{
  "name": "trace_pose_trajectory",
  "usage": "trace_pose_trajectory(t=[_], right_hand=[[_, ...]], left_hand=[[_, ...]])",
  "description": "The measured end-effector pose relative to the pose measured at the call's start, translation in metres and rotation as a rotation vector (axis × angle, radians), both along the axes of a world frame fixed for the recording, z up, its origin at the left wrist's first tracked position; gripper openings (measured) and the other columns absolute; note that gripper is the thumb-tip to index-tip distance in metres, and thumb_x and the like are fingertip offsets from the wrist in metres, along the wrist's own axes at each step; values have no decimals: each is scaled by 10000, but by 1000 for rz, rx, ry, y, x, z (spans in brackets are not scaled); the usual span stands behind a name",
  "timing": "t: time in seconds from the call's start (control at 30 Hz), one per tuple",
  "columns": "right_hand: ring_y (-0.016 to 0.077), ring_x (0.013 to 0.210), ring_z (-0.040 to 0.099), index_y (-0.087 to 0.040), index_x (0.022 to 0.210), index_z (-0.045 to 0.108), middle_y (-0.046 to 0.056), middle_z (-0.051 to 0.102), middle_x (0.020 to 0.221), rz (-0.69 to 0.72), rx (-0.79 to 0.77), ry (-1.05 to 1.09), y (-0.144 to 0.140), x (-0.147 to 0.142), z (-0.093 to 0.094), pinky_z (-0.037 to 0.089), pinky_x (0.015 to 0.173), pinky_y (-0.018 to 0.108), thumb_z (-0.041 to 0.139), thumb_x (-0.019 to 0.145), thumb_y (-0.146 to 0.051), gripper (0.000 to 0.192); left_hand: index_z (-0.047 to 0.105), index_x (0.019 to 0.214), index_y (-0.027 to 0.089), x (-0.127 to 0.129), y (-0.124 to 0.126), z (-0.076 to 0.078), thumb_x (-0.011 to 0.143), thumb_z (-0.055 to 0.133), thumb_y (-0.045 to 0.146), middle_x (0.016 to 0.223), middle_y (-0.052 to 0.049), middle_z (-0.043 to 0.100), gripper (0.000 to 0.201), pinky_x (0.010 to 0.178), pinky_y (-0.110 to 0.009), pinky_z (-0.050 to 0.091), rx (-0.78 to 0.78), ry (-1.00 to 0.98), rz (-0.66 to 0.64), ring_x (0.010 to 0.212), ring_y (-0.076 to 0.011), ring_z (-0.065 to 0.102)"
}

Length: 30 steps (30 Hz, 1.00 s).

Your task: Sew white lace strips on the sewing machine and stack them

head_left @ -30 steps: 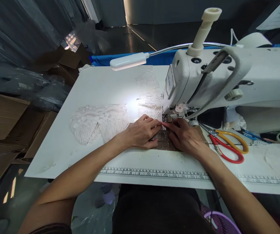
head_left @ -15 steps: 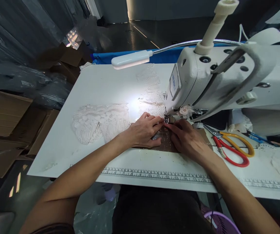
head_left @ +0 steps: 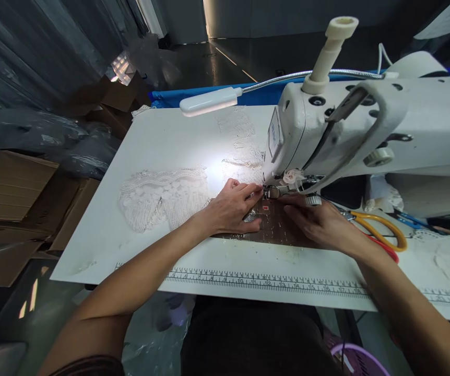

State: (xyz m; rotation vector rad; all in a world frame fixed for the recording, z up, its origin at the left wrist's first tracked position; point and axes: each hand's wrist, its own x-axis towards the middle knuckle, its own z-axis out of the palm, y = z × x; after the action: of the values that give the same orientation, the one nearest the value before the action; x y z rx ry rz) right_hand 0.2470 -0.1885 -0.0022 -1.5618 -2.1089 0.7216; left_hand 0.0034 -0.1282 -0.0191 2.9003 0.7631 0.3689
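Observation:
My left hand [head_left: 235, 206] lies beside the sewing machine's presser foot [head_left: 273, 192], fingers stretched toward it and thumb held apart on the plate. Just right of the foot, under the machine head, is my right hand [head_left: 321, 222], with its fingers reaching out; the tips are partly in shadow, and I see nothing in them. Between the hands shows a brown, worn machine plate [head_left: 277, 227] with a small red mark. White lace [head_left: 243, 156] runs back from behind the foot. Any fabric right at the needle is too small to make out. Another gathered lace piece [head_left: 162, 196] lies left of my left hand.
The white sewing machine [head_left: 299, 120] fills the right side, with a lamp [head_left: 209, 102] over the table. Scissors [head_left: 385, 227] with orange and red handles lie right of my right hand. A printed ruler [head_left: 248, 282] lines the front edge. Cardboard boxes [head_left: 17, 188] stand at left.
My right hand has drawn back to the right from the presser foot, uncovering more of the brown plate and covering part of the scissors. My left hand stays nearly in place.

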Motion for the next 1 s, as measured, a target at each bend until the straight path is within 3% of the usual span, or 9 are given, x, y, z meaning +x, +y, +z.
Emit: trace_pose_trajectory(t=[0.2, 0.43, 0.67, 0.87, 1.0], right_hand=[[285, 908, 679, -178, 881, 695, 102, 714, 853, -168, 48, 48, 16, -3, -8, 539, 776, 390, 375, 997, -418, 417], [298, 1042, 641, -151, 1248, 612, 168, 626, 1168, -60, 143, -72, -13, -11, -18, 532, 892, 441, 421, 996, -457, 440], [314, 1224, 531, -116, 1360, 507, 203, 502, 1304, 5, 327, -99, -41, -14, -37, 510, 1012, 495, 447, 981, -296, 424], [319, 1254, 513, -156, 1384, 475, 188, 494, 1327, 8, 374, -90, -42, -13, -43, 495, 1045, 524, 451, 982, -299, 427], [317, 1265, 511, -152, 1382, 483, 187, 503, 1336, 42, 419, -106, -41, -7, -51, 493, 1051, 512, 433, 985, -303, 428]], left_hand=[[541, 1345, 116, 1, 1, 1, 894, 530, 462, 1278, -160, 557, 569, 960, -480, 387, -22, -14, -5, 1018, -279, 581], [535, 1334, 99, 0, 1, 1, 910, 488, 488, 1313, -173, 547, 577, 992, -476, 353, -25, -2, 20, 1083, -286, 571], [477, 1382, 121, -2, 7, -3, 928, 490, 485, 1340, -167, 535, 583, 1047, -476, 339, -60, -63, 15, 1178, -285, 537], [567, 1291, 168, 3, 27, 5, 893, 563, 505, 1274, -132, 587, 521, 1086, -462, 349, -75, -28, -28, 1178, -281, 548], [561, 1281, 175, 6, 24, 11, 908, 570, 482, 1381, -147, 527, 484, 1126, -488, 310, -14, -3, -9, 1276, -294, 493]])
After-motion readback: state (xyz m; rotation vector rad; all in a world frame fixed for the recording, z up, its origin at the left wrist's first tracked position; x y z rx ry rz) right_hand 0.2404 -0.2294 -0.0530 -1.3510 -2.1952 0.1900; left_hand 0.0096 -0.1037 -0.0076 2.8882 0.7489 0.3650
